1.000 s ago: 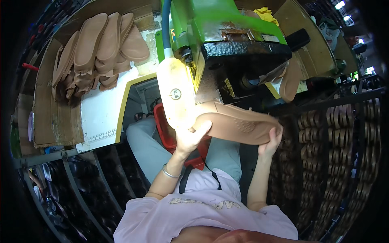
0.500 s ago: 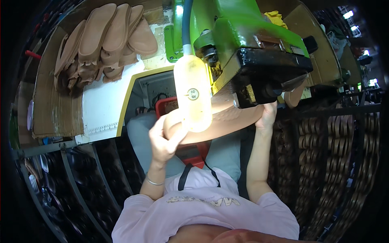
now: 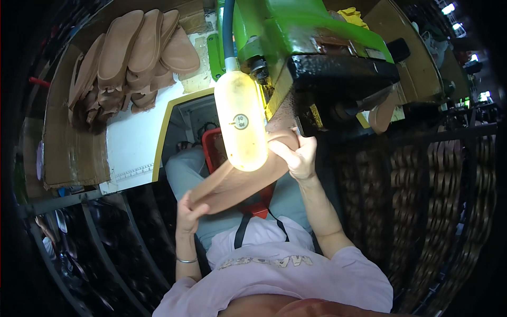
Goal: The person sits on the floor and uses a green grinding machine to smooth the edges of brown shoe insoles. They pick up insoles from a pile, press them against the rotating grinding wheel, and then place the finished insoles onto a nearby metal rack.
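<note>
A tan shoe sole [image 3: 245, 185] stretches slantwise between my hands, its left end lower and nearer to me. My left hand [image 3: 190, 214] is closed round the left end, the thumb on top. At the other end my right hand [image 3: 302, 157] grips the sole, close under the black head [image 3: 343, 87] of a green machine [image 3: 311, 31]. A glowing yellowish lamp [image 3: 241, 121] on a dark hose hangs over the sole and hides part of its far edge.
At the left, a cardboard box [image 3: 58, 132] holds several tan soles [image 3: 142, 42] on a white table [image 3: 129, 153]. Another tan sole [image 3: 381, 116] lies right of the machine. A red bin [image 3: 210, 153] stands below. Racks of footwear parts [image 3: 443, 190] flank me.
The sole has swung from nearly level to a slant. My left hand has moved toward me and left; my right hand has come left from beneath the machine head, still gripping.
</note>
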### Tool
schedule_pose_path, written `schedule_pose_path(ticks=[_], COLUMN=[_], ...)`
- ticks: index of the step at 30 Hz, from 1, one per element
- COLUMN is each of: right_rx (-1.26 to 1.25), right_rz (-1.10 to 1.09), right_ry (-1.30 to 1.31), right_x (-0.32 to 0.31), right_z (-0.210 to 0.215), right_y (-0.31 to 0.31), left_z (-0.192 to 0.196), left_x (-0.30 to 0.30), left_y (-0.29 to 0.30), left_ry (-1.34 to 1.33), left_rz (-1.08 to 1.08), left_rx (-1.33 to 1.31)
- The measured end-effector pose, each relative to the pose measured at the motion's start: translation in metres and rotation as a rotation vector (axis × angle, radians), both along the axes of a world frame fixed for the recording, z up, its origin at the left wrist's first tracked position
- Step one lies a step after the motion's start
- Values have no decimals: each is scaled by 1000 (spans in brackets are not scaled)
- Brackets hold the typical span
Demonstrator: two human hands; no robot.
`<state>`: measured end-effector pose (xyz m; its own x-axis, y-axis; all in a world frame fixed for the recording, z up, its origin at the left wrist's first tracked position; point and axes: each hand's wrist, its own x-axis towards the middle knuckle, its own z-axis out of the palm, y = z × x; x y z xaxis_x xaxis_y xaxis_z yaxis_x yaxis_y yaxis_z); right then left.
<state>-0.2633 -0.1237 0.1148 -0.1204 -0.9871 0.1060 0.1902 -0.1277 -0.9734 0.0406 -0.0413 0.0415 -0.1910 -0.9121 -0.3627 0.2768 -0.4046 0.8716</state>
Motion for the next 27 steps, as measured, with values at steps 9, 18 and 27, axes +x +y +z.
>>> schedule_pose_path(ticks=[9, 18, 27], right_rx=[-39, 600, 335], right_rz=[-179, 46, -419], right_ry=[153, -211, -223], right_x=[-7, -21, -103], right_z=[-14, -107, -56], right_y=[4, 189, 156], left_z=[57, 37, 40], left_x=[-153, -183, -168], left_y=[-86, -69, -66], left_ry=[-176, -129, -85], left_rz=[-167, 76, 136], left_rx=[-478, -503, -485])
